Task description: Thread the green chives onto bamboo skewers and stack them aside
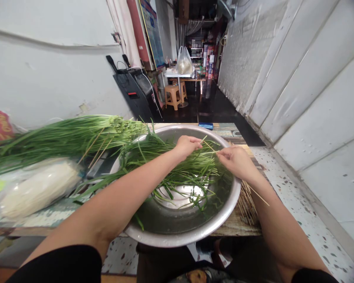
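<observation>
Over the far side of a large metal basin [191, 237], my left hand [188, 146] pinches the pale end of a chive stalk [204, 139]. My right hand [234, 157], at the basin's right rim, is closed on a thin wooden skewer [209, 146]. The skewer's tip reaches toward the stalk between my hands; whether it pierces the stalk I cannot tell. Below them, loose green chives [179, 169] lie in the basin, their pale ends to the right. Several skewers [247, 206] lie on the table beneath my right forearm.
A big pile of chives [59, 137] lies left of the basin, with a few skewers on it. In front of that pile sits a plastic-wrapped pale bundle [41, 188]. A blue packet [205, 125] is behind the basin. Stools [172, 96] and a white table [177, 74] stand farther back.
</observation>
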`<state>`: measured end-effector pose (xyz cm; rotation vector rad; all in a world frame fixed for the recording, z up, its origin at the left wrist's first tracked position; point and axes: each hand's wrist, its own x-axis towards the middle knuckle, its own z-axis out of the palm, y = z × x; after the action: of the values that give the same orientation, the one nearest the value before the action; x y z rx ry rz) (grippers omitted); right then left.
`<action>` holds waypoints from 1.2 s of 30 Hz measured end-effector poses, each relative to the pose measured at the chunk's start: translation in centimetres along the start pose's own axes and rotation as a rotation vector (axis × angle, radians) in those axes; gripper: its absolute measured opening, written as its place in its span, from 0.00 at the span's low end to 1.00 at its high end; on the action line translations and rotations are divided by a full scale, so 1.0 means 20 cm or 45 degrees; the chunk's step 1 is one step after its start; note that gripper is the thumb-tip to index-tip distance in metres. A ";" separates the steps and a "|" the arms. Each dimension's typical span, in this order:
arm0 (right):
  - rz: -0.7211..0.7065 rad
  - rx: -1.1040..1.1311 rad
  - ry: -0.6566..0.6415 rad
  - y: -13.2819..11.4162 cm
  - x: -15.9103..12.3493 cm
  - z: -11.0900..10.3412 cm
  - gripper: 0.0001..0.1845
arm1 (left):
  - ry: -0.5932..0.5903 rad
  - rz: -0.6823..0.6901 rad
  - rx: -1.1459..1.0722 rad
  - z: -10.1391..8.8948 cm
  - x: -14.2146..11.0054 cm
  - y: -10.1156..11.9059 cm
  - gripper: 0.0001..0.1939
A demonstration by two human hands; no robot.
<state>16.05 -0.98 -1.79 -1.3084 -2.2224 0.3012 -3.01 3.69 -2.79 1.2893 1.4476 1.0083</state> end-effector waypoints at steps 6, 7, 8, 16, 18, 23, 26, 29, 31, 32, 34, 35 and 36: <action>0.006 -0.058 -0.013 -0.01 0.00 -0.01 0.12 | -0.039 0.129 0.114 0.00 -0.01 -0.01 0.12; 0.012 -0.064 -0.010 -0.01 -0.01 -0.01 0.12 | -0.048 0.172 0.157 0.01 -0.02 0.00 0.12; 0.021 -0.064 -0.002 -0.01 -0.01 -0.01 0.12 | -0.085 0.222 0.205 0.01 -0.03 0.01 0.11; 0.066 -0.066 0.035 0.00 0.00 0.00 0.11 | -0.421 0.499 0.631 -0.05 -0.02 0.08 0.10; 0.052 -0.077 0.027 0.00 0.00 0.00 0.11 | -0.258 0.472 0.792 -0.08 0.03 0.03 0.08; -0.009 -0.120 0.012 0.00 0.00 0.00 0.12 | -0.254 0.389 1.022 -0.06 0.10 -0.11 0.02; -0.020 -0.142 -0.002 0.00 0.00 0.00 0.12 | -0.239 0.405 1.084 -0.02 0.10 -0.13 0.03; -0.025 -0.138 -0.016 0.00 0.00 0.00 0.12 | -0.213 0.403 1.090 -0.02 0.10 -0.11 0.05; -0.036 -0.146 -0.011 0.00 0.00 0.00 0.12 | -0.140 0.432 1.027 -0.03 0.09 -0.09 0.07; -0.042 -0.154 -0.007 0.01 0.00 0.01 0.12 | -0.106 0.466 0.977 -0.04 0.09 -0.08 0.09; -0.056 -0.159 -0.009 0.01 0.00 0.01 0.12 | -0.069 0.539 0.873 -0.05 0.09 -0.06 0.11; -0.063 -0.155 -0.014 0.01 0.00 0.01 0.12 | -0.063 0.556 0.834 -0.05 0.09 -0.06 0.11; -0.066 -0.148 -0.018 0.01 0.00 0.01 0.12 | -0.058 0.550 0.805 -0.05 0.09 -0.06 0.10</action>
<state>16.02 -0.83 -2.00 -1.3090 -2.3117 0.1649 -4.36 5.36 -3.81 2.1363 1.5475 0.7973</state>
